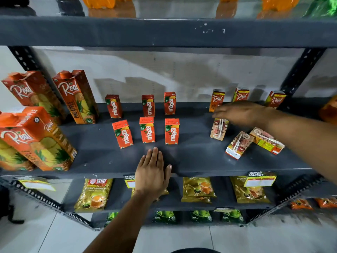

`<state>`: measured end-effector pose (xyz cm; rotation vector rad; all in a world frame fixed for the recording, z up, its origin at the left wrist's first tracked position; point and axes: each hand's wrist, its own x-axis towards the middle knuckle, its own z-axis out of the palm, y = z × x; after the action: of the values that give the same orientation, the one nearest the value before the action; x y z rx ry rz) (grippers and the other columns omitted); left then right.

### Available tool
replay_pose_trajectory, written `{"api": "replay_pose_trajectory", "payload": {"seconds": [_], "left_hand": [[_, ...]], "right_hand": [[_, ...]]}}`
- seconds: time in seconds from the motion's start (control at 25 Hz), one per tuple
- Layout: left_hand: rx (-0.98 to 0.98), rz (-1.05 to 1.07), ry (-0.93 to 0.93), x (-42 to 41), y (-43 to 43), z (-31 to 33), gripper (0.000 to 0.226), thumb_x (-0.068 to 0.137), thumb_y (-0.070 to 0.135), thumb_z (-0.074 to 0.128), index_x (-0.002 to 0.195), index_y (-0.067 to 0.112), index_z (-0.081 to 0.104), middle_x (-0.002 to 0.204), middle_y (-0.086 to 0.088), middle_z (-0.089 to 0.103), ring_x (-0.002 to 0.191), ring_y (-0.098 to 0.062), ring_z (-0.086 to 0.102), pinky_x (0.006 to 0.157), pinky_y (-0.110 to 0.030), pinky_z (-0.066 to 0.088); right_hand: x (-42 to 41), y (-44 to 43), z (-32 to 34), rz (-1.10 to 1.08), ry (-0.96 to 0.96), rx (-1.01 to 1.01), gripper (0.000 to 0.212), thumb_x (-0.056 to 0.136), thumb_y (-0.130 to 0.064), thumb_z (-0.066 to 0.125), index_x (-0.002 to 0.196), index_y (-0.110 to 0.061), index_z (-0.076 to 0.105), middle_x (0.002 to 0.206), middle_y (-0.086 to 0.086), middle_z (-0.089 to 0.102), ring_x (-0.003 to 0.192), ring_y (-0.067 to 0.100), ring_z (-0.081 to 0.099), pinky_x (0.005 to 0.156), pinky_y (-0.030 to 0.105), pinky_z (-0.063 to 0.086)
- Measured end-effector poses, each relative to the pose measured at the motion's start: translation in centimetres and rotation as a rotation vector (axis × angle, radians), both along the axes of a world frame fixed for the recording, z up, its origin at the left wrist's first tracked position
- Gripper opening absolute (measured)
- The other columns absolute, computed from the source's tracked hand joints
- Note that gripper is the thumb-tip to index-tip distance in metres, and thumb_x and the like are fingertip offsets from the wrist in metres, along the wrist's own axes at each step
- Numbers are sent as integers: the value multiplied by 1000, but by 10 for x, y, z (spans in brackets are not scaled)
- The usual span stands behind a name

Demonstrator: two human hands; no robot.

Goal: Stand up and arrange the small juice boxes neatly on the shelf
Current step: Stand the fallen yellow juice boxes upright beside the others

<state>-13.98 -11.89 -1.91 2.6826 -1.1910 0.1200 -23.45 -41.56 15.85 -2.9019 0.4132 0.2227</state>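
Note:
On the dark grey shelf, several small red Maaza juice boxes stand upright in two rows at the middle. Three small Real juice boxes stand along the back right. Three more small boxes lie on their backs at the right: one directly under my right hand, one tilted nearer the front, one beside my forearm. My right hand hovers flat, fingers spread, over the first lying box, holding nothing. My left hand rests flat on the shelf's front edge, fingers apart.
Large Real pineapple cartons stand at the shelf's left. The shelf above overhangs close. Below, tea packets and yellow price tags hang at the shelf front. Slotted metal uprights frame the sides.

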Motion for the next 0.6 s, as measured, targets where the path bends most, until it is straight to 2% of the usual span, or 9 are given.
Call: {"api": "replay_pose_trajectory", "payload": {"seconds": [0.08, 0.16, 0.24, 0.36, 0.44, 0.52, 0.6], "left_hand": [[-4, 5, -21, -1, 0, 0, 68, 94, 47, 24, 133, -2, 49, 144, -19, 45, 135, -33, 40, 110, -45, 31], [7, 9, -21, -2, 0, 2, 72, 93, 50, 17, 138, 0, 43, 149, -17, 38, 140, -31, 32, 114, -42, 23], [29, 20, -21, -3, 0, 3, 77, 91, 52, 7, 143, 3, 34, 155, -14, 29, 144, -27, 22, 116, -38, 14], [51, 31, -16, -5, 0, 5, 83, 87, 54, -2, 147, 5, 27, 158, -12, 21, 147, -24, 13, 117, -36, 8], [56, 31, 1, -5, 0, 6, 84, 85, 55, -5, 148, 6, 24, 159, -10, 18, 147, -23, 10, 118, -35, 7], [53, 38, 7, -7, 0, 7, 85, 84, 55, -6, 148, 6, 22, 159, -10, 17, 147, -22, 9, 119, -36, 7], [43, 43, 6, -7, -1, 7, 86, 84, 55, -5, 148, 6, 23, 159, -9, 17, 147, -22, 9, 119, -36, 8]], "right_hand": [[3, -1, 3, 46, 55, -87, 42, 94, -37, 45, 127, -14, 58, 130, 13, 59, 120, 31, 53, 99, 37, 41], [10, -5, 4, 117, 142, -307, 51, 90, -39, 56, 135, -16, 50, 132, 10, 57, 118, 29, 54, 92, 33, 43], [16, -5, 3, 101, 177, -415, 57, 85, -49, 59, 130, -15, 52, 121, 10, 63, 105, 28, 60, 82, 32, 48], [23, 4, 0, -33, 175, -422, 51, 86, -61, 49, 93, -12, 61, 84, 7, 62, 76, 23, 60, 70, 35, 52], [26, 9, -2, -111, 161, -415, 51, 88, -62, 44, 75, -14, 55, 74, 5, 57, 68, 21, 55, 64, 32, 47], [24, 14, -5, -154, 147, -387, 53, 88, -64, 42, 76, -14, 55, 73, 5, 56, 66, 18, 53, 58, 30, 40], [21, 13, -7, -190, 149, -363, 60, 85, -70, 39, 85, -13, 58, 80, 5, 60, 69, 19, 55, 57, 30, 38]]}}
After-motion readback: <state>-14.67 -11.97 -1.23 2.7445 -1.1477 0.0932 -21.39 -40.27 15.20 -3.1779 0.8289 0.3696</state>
